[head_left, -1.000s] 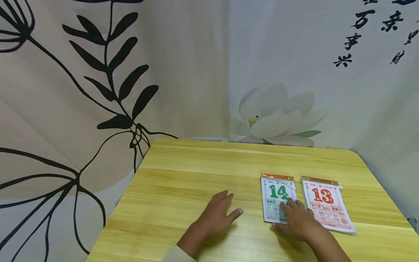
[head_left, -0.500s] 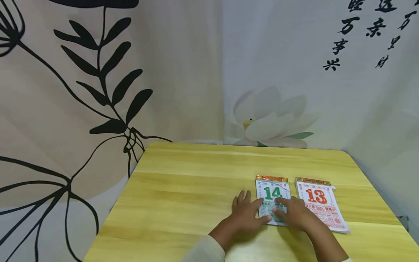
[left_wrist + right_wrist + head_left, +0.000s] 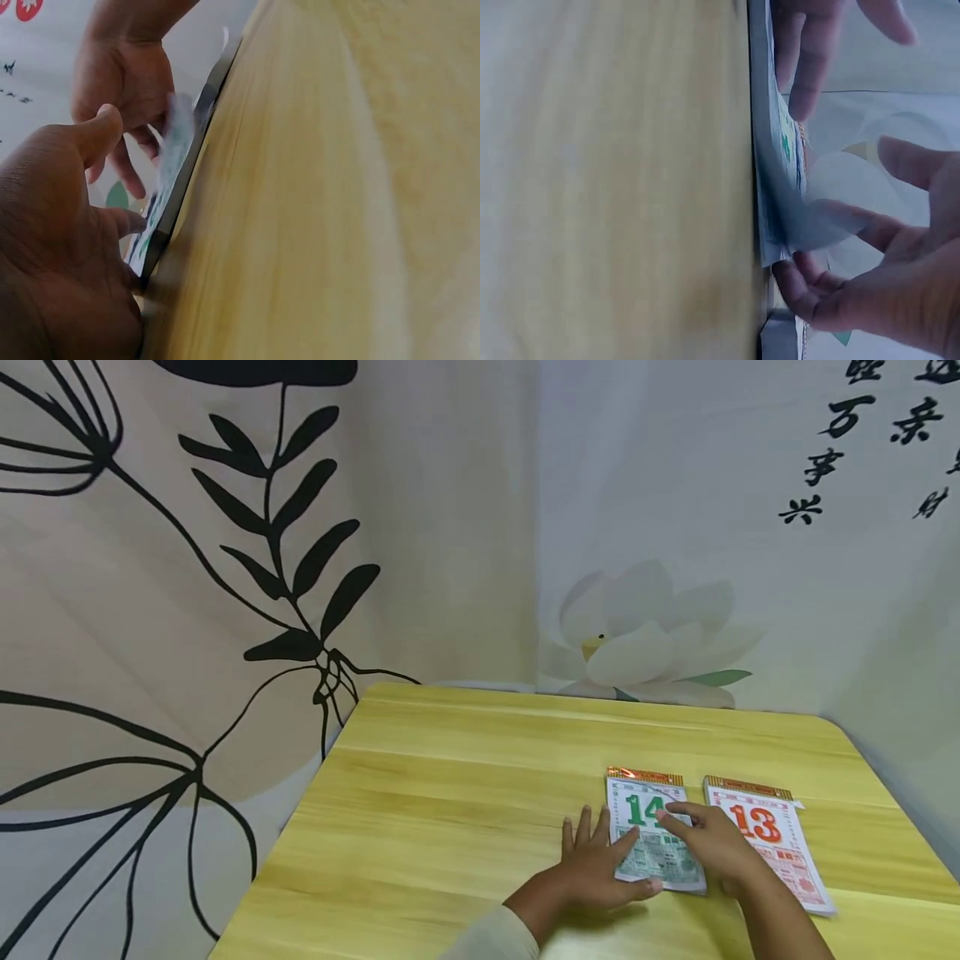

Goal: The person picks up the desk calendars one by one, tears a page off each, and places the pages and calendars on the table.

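A tear-off calendar (image 3: 652, 860) with a green 14 lies on the wooden table under both hands. My left hand (image 3: 596, 870) spreads its fingers at the pad's left edge, with the index finger over the paper and the thumb near the bottom edge. Over the pad's right side is my right hand (image 3: 720, 847), its thumb and index finger reaching across the 14. In the right wrist view a sheet (image 3: 810, 225) curls up from the pad, the right index finger touching it and the thumb apart. A second calendar (image 3: 795, 864) with a red 13 lies just right, partly covered by the right hand.
The yellow wood-grain table (image 3: 450, 760) extends to the left and behind the calendars. A pale curtain (image 3: 450, 527) with black leaf prints, a lotus and dark characters hangs behind it.
My left hand has moved right from the bare table to the green-numbered calendar. The right hand has shifted to that calendar's right side, and a sheet corner now lifts.
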A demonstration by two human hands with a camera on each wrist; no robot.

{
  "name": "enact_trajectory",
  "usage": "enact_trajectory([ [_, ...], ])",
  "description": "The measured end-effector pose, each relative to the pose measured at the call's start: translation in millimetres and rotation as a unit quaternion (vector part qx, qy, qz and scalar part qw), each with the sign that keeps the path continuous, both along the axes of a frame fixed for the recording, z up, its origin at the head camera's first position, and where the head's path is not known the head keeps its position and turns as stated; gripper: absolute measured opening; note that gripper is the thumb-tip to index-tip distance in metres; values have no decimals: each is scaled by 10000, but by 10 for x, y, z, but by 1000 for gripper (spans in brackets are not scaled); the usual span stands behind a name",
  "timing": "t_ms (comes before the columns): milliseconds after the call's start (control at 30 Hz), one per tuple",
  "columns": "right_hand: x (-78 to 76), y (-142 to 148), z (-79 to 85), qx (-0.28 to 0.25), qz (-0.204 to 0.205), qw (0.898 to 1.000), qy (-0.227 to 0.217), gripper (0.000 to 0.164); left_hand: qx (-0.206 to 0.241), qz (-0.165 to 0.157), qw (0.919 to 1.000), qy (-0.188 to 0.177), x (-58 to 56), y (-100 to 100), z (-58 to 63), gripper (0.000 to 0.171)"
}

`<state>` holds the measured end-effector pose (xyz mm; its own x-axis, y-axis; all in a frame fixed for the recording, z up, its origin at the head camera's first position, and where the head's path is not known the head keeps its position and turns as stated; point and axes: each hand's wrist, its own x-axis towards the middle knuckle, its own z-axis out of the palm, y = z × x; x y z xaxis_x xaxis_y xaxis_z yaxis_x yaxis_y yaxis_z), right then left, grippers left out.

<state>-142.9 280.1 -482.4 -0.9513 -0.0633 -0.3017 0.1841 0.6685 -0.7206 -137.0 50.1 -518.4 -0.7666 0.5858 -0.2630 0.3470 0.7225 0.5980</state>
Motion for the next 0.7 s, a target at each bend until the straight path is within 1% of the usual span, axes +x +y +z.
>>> enact_trajectory([
  [67,4,41,15,-217,-273,9993,-92,70,1,-41,10000,-53,5,18,-11,85],
  [133,4,72,15,-458,-510,9976,-71,68,-32,-35,10000,-52,10,26,-12,87],
  [200,-2,96,6,-871,-887,9922,-105,64,-70,-26,10000,-23,15,30,-11,89],
  [267,-9,114,-13,-1591,-1348,9777,-249,59,-108,-7,9999,14,21,26,-6,90],
  [367,-11,128,-40,-2355,-1678,9565,-389,49,-122,-9,9999,78,26,30,-6,90],
  [400,-12,124,-49,-2462,-1658,9540,-414,47,-142,-14,9998,112,27,33,-10,90],
  [433,-13,119,-58,-2488,-1568,9548,-438,44,-160,-16,9998,134,28,37,-11,90],
  [500,-16,97,-70,-2310,-1316,9633,-381,40,-193,-25,9997,177,31,42,-17,90],
  [533,-20,83,-75,-2271,-1206,9657,-373,40,-207,-27,9996,197,33,44,-20,90],
  [600,-27,62,-86,-2235,-1061,9683,-344,42,-213,-10,9996,203,34,48,-23,90],
  [700,-31,46,-100,-2376,-1015,9655,-315,49,-145,51,9997,185,31,49,-32,89],
])
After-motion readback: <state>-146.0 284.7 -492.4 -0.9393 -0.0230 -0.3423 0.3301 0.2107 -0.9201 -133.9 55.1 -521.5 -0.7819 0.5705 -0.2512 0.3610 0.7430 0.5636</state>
